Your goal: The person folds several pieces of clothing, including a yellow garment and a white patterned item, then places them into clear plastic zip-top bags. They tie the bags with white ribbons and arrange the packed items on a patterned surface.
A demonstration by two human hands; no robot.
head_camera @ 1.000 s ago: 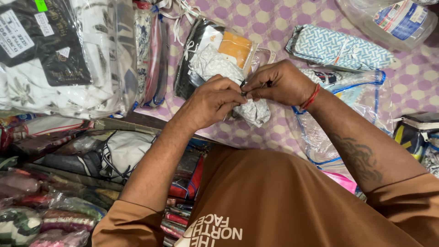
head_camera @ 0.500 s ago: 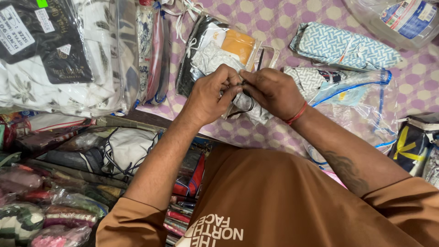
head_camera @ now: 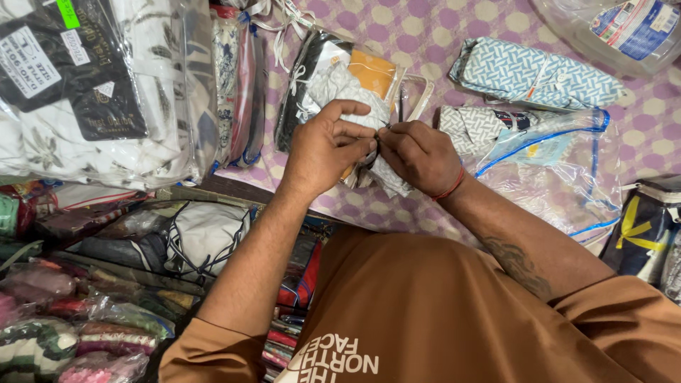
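I see my brown shirt (head_camera: 440,312) closest to me, at the bottom. Both arms reach up from it toward the middle.

My left hand (head_camera: 323,145) and my right hand (head_camera: 422,156) meet at the middle, tips touching. Between them is a small folded cloth (head_camera: 386,177), white with grey marks. The left hand's fingers (head_camera: 351,131) are curled together and pinch the cloth from 9 o'clock. The right hand's fingers (head_camera: 394,135) are bunched together and pinch the same spot from 3 o'clock. Most of the cloth hangs just below the fingertips, toward 6 o'clock. A red thread band (head_camera: 454,186) sits on my right wrist.

At 7 o'clock from the hands is a heap of bagged clothes (head_camera: 106,284).

Under the hands lies a purple sheet with pale dots (head_camera: 425,42). Just past the hands, at 12 o'clock, is a clear packet with an orange card (head_camera: 372,71) in it. At 3 o'clock lies an open clear bag with a blue edge (head_camera: 560,170). Farther, at 2 o'clock, is a folded blue and white cloth (head_camera: 532,74). At 10 o'clock is a big packed white cloth with a black card (head_camera: 92,92).
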